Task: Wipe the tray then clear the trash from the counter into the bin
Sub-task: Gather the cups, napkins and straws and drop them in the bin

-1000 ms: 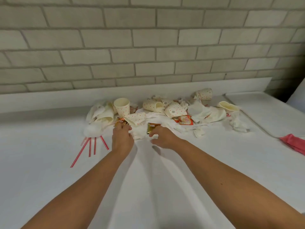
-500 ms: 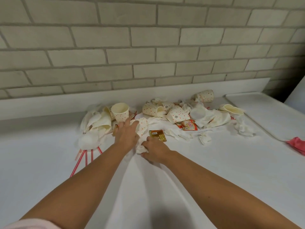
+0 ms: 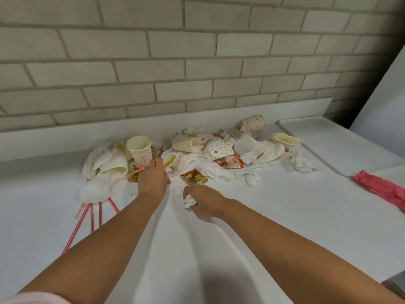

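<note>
**Hands reach into a trash pile on a white surface**

A heap of trash lies on the surface (image 3: pixel 219 249) against a brick wall (image 3: pixel 197 62). At least seven dotted paper cups (image 3: pixel 218 149) are in it. One cup stands upright (image 3: pixel 140 150) at the left. The others lie tipped or crushed among crumpled white napkins (image 3: pixel 254 178).

Three sachets show: a brown one (image 3: pixel 194 177) in front, a red one (image 3: pixel 232 162) to its right, and an orange one (image 3: pixel 134 174) partly under the heap. At least four red-striped straws (image 3: pixel 92 218) fan out from under the left edge of the pile.

The white tray (image 3: pixel 335 145) lies flat at the far right, well apart from both hands. One pink cloth (image 3: pixel 381 187) lies at its near corner.

The left hand (image 3: pixel 152 181) stretches forward, palm down. Its fingers (image 3: pixel 156 166) are straight and hold nothing, the tips between the upright cup and a tipped cup (image 3: pixel 172 161).

The right hand (image 3: pixel 203 200) rests on the surface just in front of the brown sachet. Its fingers (image 3: pixel 194 190) are curled round a balled napkin (image 3: pixel 188 201).
</note>
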`<control>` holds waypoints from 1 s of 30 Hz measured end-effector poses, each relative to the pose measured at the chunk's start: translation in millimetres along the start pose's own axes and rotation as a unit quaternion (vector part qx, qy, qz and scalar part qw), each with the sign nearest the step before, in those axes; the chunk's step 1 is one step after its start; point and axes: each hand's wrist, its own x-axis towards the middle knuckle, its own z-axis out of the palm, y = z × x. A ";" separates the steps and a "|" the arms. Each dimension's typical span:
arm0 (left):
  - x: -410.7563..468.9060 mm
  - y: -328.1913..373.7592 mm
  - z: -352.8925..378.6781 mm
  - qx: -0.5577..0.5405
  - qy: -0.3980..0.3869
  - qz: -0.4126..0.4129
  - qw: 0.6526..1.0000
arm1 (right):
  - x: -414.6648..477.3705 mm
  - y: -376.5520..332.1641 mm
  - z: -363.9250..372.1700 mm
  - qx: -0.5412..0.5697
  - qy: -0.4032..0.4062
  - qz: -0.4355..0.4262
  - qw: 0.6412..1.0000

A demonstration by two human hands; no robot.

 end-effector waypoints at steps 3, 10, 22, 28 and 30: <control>-7.2 7.9 -5.8 -0.056 0.024 -0.023 0.998 | -15.0 4.3 -4.9 0.025 0.032 -0.011 0.999; -25.8 50.1 -14.4 -0.119 0.145 0.062 0.980 | -58.8 23.7 -42.7 0.058 0.105 -0.003 0.993; -106.1 219.6 -28.6 -0.235 0.075 0.182 0.952 | -197.4 111.0 -100.7 0.134 0.164 0.142 0.967; -162.9 307.0 -21.2 -0.252 -0.003 0.225 0.941 | -273.5 159.2 -114.8 0.128 0.181 0.223 0.949; -184.1 332.1 -16.9 -0.258 -0.030 0.242 0.935 | -296.4 172.8 -115.3 0.122 0.182 0.240 0.946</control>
